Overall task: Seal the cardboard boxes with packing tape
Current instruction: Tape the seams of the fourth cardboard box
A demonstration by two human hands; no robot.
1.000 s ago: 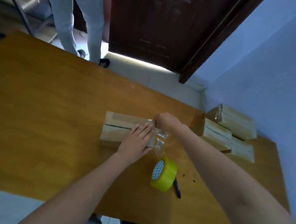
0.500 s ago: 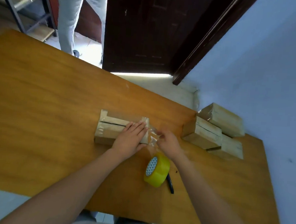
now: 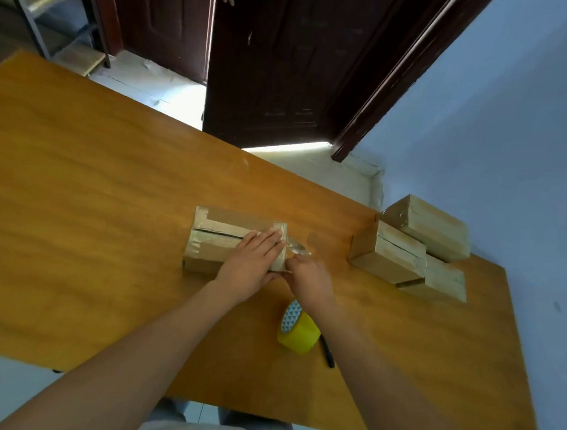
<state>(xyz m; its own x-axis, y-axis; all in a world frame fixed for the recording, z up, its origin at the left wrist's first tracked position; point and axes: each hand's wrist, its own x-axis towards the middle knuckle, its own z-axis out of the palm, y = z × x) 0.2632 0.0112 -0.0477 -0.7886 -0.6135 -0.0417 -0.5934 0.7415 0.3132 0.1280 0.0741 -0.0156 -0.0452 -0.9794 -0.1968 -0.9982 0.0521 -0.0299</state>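
Note:
A flat cardboard box (image 3: pixel 222 234) lies in the middle of the wooden table (image 3: pixel 88 211), with clear tape along its top seam and over both ends. My left hand (image 3: pixel 251 262) lies flat on the box's right half, fingers straight. My right hand (image 3: pixel 308 278) is at the box's right end, pinching a loose crumpled strip of clear tape (image 3: pixel 298 247) that hangs off that end. A yellow roll of packing tape (image 3: pixel 299 330) stands on edge just under my right wrist.
Three taped cardboard boxes (image 3: pixel 415 248) are stacked at the table's right end by the blue wall. A black pen (image 3: pixel 327 353) lies beside the roll. Beyond the table are a dark door, a metal shelf and another person's hand at the top edge.
My right hand came from the box's far right corner down to its near right end, still with the tape strip. The left hand stayed flat on the box. The person at the door moved out of view.

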